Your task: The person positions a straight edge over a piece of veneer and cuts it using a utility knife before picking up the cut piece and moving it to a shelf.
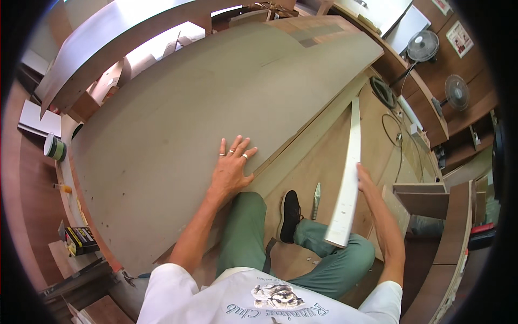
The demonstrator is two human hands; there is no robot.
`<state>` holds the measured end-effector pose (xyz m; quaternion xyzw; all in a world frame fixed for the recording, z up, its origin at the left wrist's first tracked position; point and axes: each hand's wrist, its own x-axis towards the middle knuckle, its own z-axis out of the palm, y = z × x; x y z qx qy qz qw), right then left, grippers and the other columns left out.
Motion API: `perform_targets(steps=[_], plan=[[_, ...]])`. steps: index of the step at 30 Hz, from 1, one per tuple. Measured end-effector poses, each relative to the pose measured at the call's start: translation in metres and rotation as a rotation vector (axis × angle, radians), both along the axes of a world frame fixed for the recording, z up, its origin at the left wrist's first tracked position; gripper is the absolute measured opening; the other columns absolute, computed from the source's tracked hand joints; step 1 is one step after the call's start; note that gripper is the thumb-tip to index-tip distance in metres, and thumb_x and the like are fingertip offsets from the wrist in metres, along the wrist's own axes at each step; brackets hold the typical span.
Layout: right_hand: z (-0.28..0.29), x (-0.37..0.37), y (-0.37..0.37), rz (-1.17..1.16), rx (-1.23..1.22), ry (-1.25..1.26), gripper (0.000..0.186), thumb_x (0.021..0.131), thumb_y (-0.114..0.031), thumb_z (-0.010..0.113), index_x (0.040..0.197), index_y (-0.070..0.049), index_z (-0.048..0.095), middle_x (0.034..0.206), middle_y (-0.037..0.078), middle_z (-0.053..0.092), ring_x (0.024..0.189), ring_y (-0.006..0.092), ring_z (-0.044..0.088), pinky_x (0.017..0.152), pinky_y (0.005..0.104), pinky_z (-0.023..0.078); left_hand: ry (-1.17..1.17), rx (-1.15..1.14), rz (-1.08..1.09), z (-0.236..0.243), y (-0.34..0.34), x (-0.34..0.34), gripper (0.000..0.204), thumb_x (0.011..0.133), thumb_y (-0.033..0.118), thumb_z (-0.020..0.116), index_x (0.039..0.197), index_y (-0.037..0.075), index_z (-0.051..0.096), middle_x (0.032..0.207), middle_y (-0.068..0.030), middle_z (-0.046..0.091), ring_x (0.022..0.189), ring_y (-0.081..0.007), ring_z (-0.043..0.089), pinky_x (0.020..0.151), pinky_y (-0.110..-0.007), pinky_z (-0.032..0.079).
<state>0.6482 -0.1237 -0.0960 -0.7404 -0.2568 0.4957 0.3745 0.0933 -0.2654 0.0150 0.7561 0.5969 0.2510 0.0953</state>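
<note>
Large flat grey-green board [189,108], broad face up, fills the centre-left. Tan plywood surface [291,170] right of the board, lower than it. Long narrow white strip [348,173], flat and smooth-looking, out to the right of the board, apart from its near part; lower end over the person's bent knee, contact unclear. Two round dark-caged fans [423,46], well off beyond the board's far right corner. Left hand [233,167] flat on the board near its right edge, fingers spread wide, holding nothing, rings on. Right hand [364,178], right of the board, narrow grip on the strip's right edge; fingertips partly hidden. Black-and-yellow box [81,240] just left of the board. White cylindrical tub with dark green band [55,147], also left of the board. Slim grey-green pointed tool [317,201] right of the board, by the shoe [290,216].
</note>
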Motion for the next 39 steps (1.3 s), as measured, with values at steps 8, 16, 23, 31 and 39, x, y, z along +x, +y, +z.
perform_targets(steps=[8, 16, 23, 31, 39], plan=[[0.225, 0.183, -0.03, 0.398, -0.055, -0.779, 0.068, 0.098, -0.055, 0.058, 0.122, 0.008, 0.069, 0.116, 0.019, 0.072, 0.104, 0.0256, 0.066, 0.094, 0.0394, 0.049, -0.011, 0.061, -0.021, -0.008, 0.001, 0.022, 0.067, 0.081, 0.043, 0.078, 0.14, 0.017, 0.06, 0.157, -0.008, 0.044, 0.153, -0.0276, 0.03, 0.128, -0.059, 0.01], [0.265, 0.126, -0.197, 0.243, 0.064, -0.589, 0.057, 0.101, -0.049, 0.06, 0.109, 0.005, 0.075, 0.098, 0.008, 0.074, 0.085, 0.0148, 0.065, 0.08, 0.03, 0.05, 0.006, 0.077, 0.055, -0.024, 0.0, 0.017, 0.061, 0.091, 0.051, 0.069, 0.14, 0.016, 0.06, 0.156, -0.011, 0.045, 0.15, -0.0305, 0.035, 0.125, -0.061, 0.014], [0.272, 0.07, -0.288, 0.237, 0.376, -0.559, 0.046, 0.108, -0.04, 0.052, 0.11, 0.003, 0.069, 0.093, 0.0, 0.065, 0.079, 0.0106, 0.056, 0.073, 0.0278, 0.047, -0.504, 0.042, -0.286, 0.024, 0.023, 0.119, 0.051, 0.093, 0.037, 0.07, 0.136, 0.011, 0.059, 0.147, -0.0187, 0.051, 0.128, -0.0401, 0.055, 0.109, -0.05, 0.043], [0.313, -0.037, -0.365, 0.323, 0.43, -0.276, 0.029, 0.108, -0.033, 0.056, 0.101, -0.006, 0.065, 0.088, -0.006, 0.062, 0.077, -0.0003, 0.051, 0.067, 0.0196, 0.042, -1.172, -0.454, -0.45, 0.068, 0.039, 0.231, 0.065, 0.102, 0.049, 0.059, 0.142, -0.001, 0.047, 0.136, -0.018, 0.056, 0.114, -0.0262, 0.066, 0.095, -0.039, 0.054], [0.324, -0.146, -0.397, 0.403, 0.299, 0.01, 0.023, 0.105, -0.025, 0.061, 0.111, -0.002, 0.061, 0.094, -0.001, 0.065, 0.076, 0.0037, 0.056, 0.07, 0.0203, 0.047, -1.894, -0.456, -0.143, 0.084, 0.012, 0.224, 0.065, 0.1, 0.054, 0.058, 0.134, 0.0, 0.044, 0.108, -0.0119, 0.06, 0.092, -0.0188, 0.061, 0.086, -0.034, 0.052]])
